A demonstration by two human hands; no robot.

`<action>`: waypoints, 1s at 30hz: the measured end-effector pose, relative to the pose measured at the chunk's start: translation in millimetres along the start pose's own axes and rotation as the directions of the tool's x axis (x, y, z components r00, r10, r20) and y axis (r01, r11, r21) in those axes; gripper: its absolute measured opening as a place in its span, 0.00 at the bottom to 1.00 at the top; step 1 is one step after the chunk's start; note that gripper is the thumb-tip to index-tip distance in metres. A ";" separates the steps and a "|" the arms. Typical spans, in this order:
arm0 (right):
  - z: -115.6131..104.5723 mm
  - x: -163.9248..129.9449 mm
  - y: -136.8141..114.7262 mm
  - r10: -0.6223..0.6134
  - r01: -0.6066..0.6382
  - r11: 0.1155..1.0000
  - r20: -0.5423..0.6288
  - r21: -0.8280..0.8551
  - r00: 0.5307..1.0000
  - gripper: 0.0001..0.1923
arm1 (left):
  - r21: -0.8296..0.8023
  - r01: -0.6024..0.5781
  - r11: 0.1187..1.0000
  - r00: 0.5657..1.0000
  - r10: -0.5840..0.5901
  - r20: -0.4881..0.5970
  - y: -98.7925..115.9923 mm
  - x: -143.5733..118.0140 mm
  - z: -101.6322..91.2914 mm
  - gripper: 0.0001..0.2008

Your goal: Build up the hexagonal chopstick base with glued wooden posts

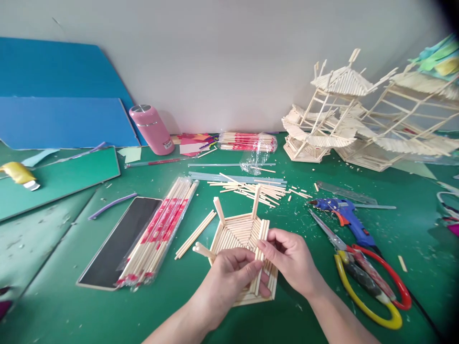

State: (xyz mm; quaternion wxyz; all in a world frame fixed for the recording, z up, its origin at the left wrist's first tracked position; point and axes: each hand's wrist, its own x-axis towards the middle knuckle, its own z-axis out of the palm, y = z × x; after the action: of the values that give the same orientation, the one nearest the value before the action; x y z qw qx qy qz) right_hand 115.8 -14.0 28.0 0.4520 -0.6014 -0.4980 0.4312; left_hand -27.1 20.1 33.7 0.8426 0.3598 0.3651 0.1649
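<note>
We can read no words, numbers or brands. We see a small white-and-red label point(167, 144) low on the flask point(150, 126), its print too tiny for us. Red bands with pale marks cross the near pack point(158, 234) and the rear pack point(247, 142), likewise illegible to us.

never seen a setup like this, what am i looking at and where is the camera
There is no machine: these are a person's bare hands, and the single picture comes from a camera worn on their head, looking forward and down. The left hand and right hand together hold a short row of sticks over a many-sided stick base with upright posts. On the green table lie a wrapped stick bundle, loose sticks, a blue glue gun and scissors. Behind stand a pink bottle and stick-built models.
</note>
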 end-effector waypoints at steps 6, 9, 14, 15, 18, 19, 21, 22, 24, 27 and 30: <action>1.2 -0.9 0.4 -0.003 0.002 0.999 0.015 0.032 1.000 0.09 | 0.034 -0.020 0.999 0.999 0.019 0.034 -0.4 -0.1 0.0 0.14; 2.2 -1.0 1.5 -0.006 0.006 0.999 0.014 0.033 1.000 0.09 | 0.016 -0.043 0.999 0.999 0.043 0.034 -1.8 -0.3 -0.8 0.13; 1.8 -0.2 3.1 -0.015 0.013 0.997 0.025 0.074 1.000 0.11 | -0.019 -0.037 0.999 0.998 0.038 0.049 -4.9 -1.0 -0.3 0.13; 1.6 -0.2 3.2 -0.016 0.013 0.997 0.032 0.078 0.999 0.11 | -0.027 -0.035 0.999 0.998 0.036 0.050 -5.1 -1.1 0.1 0.13; 1.1 -0.7 3.6 -0.010 0.005 0.997 0.059 0.080 0.998 0.10 | -0.044 -0.025 0.999 0.999 0.027 0.045 -4.7 -1.6 1.7 0.13; 1.1 -1.0 3.7 -0.008 0.003 0.997 0.068 0.078 0.998 0.10 | -0.046 -0.021 0.999 0.999 0.023 0.044 -4.3 -1.9 2.2 0.13; 1.5 -1.3 3.8 -0.011 0.006 0.998 0.077 0.067 0.997 0.10 | -0.046 -0.024 0.999 0.998 0.026 0.049 -3.8 -2.7 2.9 0.15; 1.8 -1.2 3.8 -0.016 0.012 0.999 0.076 0.053 0.997 0.11 | -0.045 -0.030 0.999 0.998 0.032 0.051 -3.8 -3.1 3.2 0.16; 2.3 -0.7 3.6 -0.034 0.034 0.999 0.065 0.003 0.997 0.12 | -0.046 -0.037 0.998 0.998 0.040 0.053 -4.1 -3.6 3.5 0.17; 1.9 0.6 3.7 -0.074 0.077 0.992 0.037 -0.098 0.997 0.16 | -0.069 -0.030 0.997 0.999 0.031 0.016 -4.5 -3.5 3.6 0.16; -1.5 1.5 4.6 -0.100 0.098 0.983 -0.003 -0.157 0.995 0.18 | -0.005 -0.038 0.999 0.999 0.038 -0.039 -2.9 -4.1 3.0 0.16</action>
State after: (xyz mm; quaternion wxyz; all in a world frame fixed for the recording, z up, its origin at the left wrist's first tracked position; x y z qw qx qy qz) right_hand 118.5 -13.2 23.7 0.4270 -0.6121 -0.5571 0.3643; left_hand -27.7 14.5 35.0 0.8331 0.3613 0.3739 0.1888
